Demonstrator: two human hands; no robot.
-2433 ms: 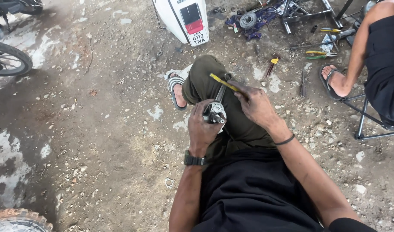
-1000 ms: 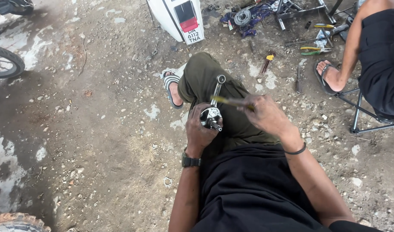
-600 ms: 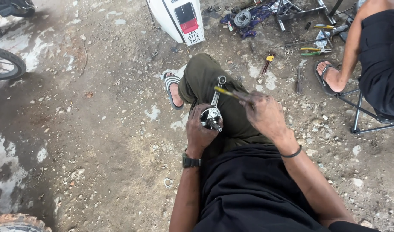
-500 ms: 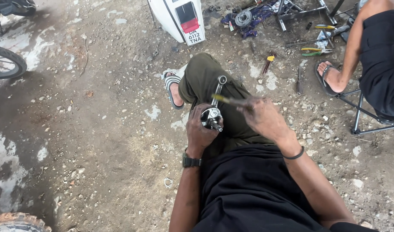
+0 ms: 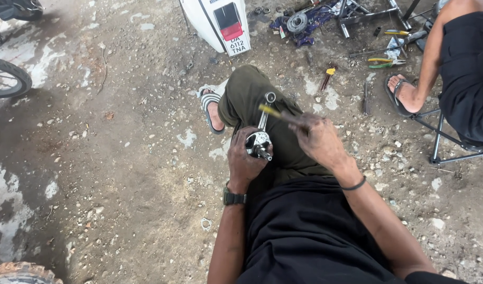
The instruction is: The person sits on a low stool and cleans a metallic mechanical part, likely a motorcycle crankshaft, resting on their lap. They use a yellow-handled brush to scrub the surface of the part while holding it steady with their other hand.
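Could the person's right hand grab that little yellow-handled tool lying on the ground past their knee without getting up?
Probably not: the right hand already holds a yellow-tipped tool, and the yellow-handled tool lies beyond the raised knee.

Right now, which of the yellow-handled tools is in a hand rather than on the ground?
The screwdriver in the right hand, held over the metal part that the left hand grips. The other yellow-handled tools lie on the dirt near the seated person.

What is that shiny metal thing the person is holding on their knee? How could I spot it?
Find the bent leg in olive trousers mid-picture. On it, the left hand grips a shiny round metal part with a thin rod ending in a ring. Nothing else nearby gleams silver.
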